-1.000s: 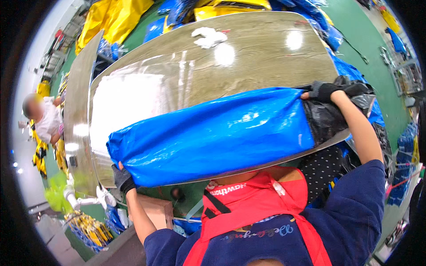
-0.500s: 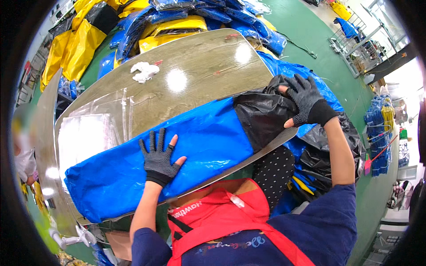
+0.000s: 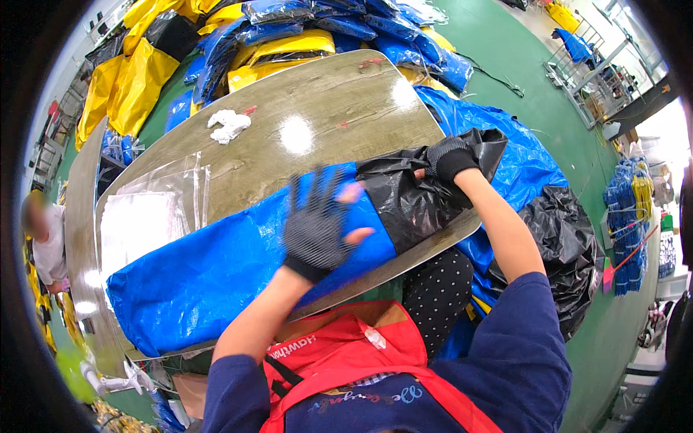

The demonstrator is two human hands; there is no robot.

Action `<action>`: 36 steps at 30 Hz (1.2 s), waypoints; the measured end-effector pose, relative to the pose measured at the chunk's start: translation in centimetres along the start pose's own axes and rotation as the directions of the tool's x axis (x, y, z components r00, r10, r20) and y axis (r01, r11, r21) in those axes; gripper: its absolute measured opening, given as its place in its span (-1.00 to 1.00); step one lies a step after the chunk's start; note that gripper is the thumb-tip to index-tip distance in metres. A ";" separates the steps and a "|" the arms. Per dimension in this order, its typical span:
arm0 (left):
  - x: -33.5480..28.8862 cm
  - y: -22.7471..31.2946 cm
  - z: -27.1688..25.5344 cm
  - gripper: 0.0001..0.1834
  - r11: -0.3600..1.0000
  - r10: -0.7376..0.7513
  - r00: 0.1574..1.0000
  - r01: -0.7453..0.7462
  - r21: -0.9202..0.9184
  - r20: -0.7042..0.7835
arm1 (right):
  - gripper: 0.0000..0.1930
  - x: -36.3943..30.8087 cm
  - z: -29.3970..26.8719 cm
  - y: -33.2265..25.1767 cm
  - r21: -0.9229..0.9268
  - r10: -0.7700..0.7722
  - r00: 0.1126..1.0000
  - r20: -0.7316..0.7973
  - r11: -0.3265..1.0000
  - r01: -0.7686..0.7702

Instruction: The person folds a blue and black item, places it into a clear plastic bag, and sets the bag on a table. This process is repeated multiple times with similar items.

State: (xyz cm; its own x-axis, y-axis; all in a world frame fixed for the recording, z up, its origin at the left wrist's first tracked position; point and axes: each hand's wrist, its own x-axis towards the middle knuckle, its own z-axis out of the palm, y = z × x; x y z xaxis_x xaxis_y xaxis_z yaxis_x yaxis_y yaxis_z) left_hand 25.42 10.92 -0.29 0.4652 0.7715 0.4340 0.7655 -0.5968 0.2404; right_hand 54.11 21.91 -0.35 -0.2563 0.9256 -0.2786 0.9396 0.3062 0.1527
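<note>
Left hand [image 3: 315, 229] is spread wide and empty over the blue sheet [image 3: 209, 278] on the table [image 3: 346, 94]. Right hand [image 3: 447, 159] is kinda curled on the black end [image 3: 390, 198], can't tell if it's gripping.

White lettering [image 3: 297, 347] on a red apron [image 3: 336, 338], multicoloured cursive script [image 3: 368, 399] across a navy shirt [image 3: 498, 353]

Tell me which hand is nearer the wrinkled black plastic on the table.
Right: the right hand is on the black plastic; the left hand is left of it, over the blue plastic.
</note>
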 end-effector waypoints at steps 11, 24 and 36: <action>0.0 -0.1 7.1 -0.25 0.992 -0.130 0.985 0.130 0.005 0.112 | -0.43 -10.1 10.8 -0.3 0.672 0.503 0.859 0.093 -0.669 0.319; -11.3 -1.2 0.5 -0.36 0.961 -0.027 0.906 0.141 -0.240 0.423 | -0.31 -10.2 -1.8 -29.6 0.278 -0.202 0.617 -0.761 0.757 0.591; -19.3 -11.4 -6.5 -0.13 0.979 -0.182 0.983 0.183 0.089 -0.015 | -0.17 -11.5 -2.3 -31.9 0.277 -0.543 0.705 -0.456 0.667 0.692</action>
State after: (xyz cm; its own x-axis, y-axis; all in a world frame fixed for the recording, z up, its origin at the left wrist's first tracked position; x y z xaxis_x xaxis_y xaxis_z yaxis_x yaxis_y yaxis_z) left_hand 4.86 1.43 -5.77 0.3115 0.8639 0.3957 0.8742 -0.4238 0.2369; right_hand 26.58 2.01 0.17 -0.7943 0.5881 0.1527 0.5118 0.7831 -0.3533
